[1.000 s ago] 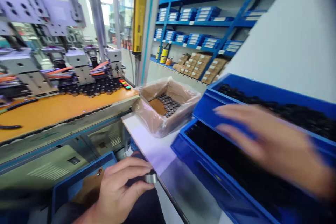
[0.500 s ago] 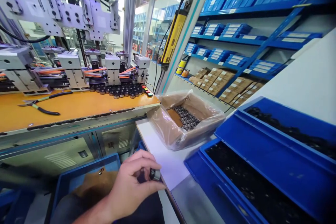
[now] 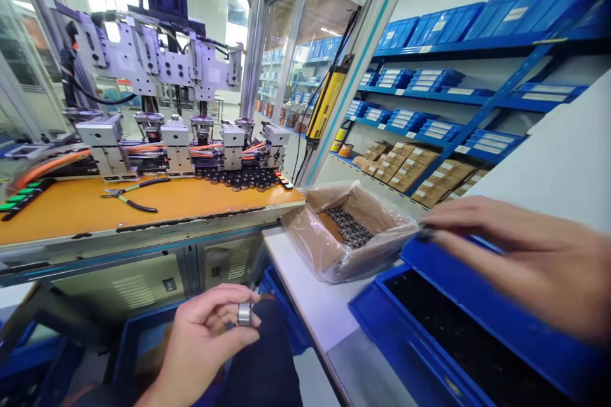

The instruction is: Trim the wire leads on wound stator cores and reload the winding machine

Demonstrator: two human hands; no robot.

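My left hand [image 3: 203, 340] is low in front of me, its fingers pinched on a small silver metal ring [image 3: 245, 313] held above my lap. My right hand [image 3: 520, 254] reaches in from the right over the stacked blue bins [image 3: 443, 267], smeared by motion; a small dark piece shows at its fingertips. The lower bin [image 3: 377, 318] holds a mass of small black parts. A plastic-lined cardboard box [image 3: 329, 254] with rows of dark round parts sits on the white table [image 3: 305, 286] to the left of the bins.
An orange-topped bench [image 3: 143, 206] carries an assembly machine [image 3: 191, 140], a row of black round parts and pliers [image 3: 128, 194]. A blue bin [image 3: 138, 343] sits on the floor by my knees. Blue shelving [image 3: 429, 95] with boxes fills the back right.
My right hand has come back into view from the right, over the blue bins. My left hand with the ring has shifted a little left. The view has tilted upward.
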